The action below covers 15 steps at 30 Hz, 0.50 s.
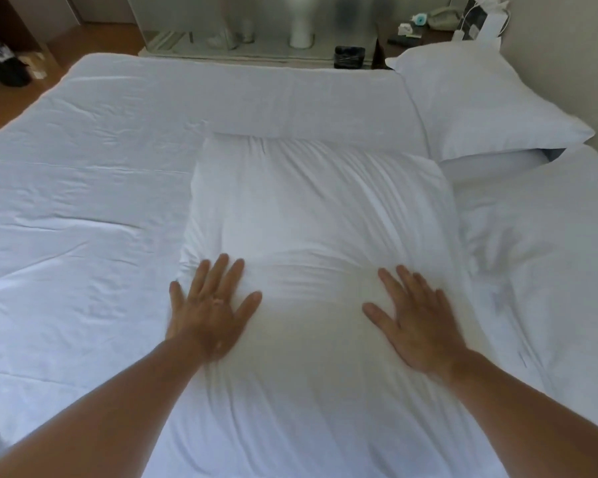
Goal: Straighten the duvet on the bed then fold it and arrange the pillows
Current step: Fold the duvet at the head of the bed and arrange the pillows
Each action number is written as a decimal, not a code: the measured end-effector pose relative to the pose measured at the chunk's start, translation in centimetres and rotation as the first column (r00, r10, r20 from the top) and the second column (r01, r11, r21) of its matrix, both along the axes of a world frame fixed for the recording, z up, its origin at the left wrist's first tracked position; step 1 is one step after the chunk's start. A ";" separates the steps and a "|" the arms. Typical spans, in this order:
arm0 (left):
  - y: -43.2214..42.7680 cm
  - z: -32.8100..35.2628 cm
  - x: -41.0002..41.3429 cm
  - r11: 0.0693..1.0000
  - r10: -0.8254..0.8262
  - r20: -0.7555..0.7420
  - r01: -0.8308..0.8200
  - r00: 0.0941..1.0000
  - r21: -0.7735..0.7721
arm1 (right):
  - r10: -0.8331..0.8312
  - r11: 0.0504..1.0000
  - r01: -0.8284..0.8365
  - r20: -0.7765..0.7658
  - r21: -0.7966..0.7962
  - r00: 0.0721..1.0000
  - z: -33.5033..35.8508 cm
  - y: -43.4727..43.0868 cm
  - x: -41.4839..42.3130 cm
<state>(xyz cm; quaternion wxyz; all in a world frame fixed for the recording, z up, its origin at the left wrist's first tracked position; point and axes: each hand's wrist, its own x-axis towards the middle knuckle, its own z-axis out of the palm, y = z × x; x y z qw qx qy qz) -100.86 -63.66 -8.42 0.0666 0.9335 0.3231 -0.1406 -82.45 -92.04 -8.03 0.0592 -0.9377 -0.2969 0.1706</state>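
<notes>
Bedroom, white-sheeted bed, plump pillow, nightstand with telephone

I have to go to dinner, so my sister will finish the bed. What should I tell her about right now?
Left hand: open, fingers straight, pressing flat on the pillow.
Right hand: open, flat on the same pillow.
Pillow: lies mid-bed, on top of the bedding.
Second pillow: at the far right, apart from the first.
Duvet: seems spread flat on the left, creased, with a folded band along the far side.
Done: the duvet looks laid out and folded.
Left: probably move the middle pillow over beside the second one, then smooth the creases.
</notes>
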 end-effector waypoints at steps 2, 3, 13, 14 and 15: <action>1.3 1.2 2.1 0.999 0.031 0.095 -0.034 0.995 0.022 | -0.060 0.994 0.050 0.100 0.099 0.993 1.3 1.8 2.4; 2.5 1.7 3.6 0.998 0.038 0.144 -0.043 0.989 0.035 | -0.067 0.991 0.052 0.121 0.127 0.990 2.0 3.0 4.1; 12.9 -0.2 20.3 0.997 -0.031 0.133 0.021 0.991 0.080 | -0.028 0.998 0.025 0.059 0.064 0.998 -0.4 16.3 17.7; 13.6 -1.5 20.4 0.998 -0.009 0.129 0.002 0.992 0.057 | -0.043 0.997 0.038 0.066 0.065 0.997 -1.7 16.5 18.4; 14.2 -2.9 20.3 0.999 0.018 0.129 -0.022 0.991 0.025 | -0.051 0.996 0.046 0.074 0.076 0.996 -3.1 16.6 18.7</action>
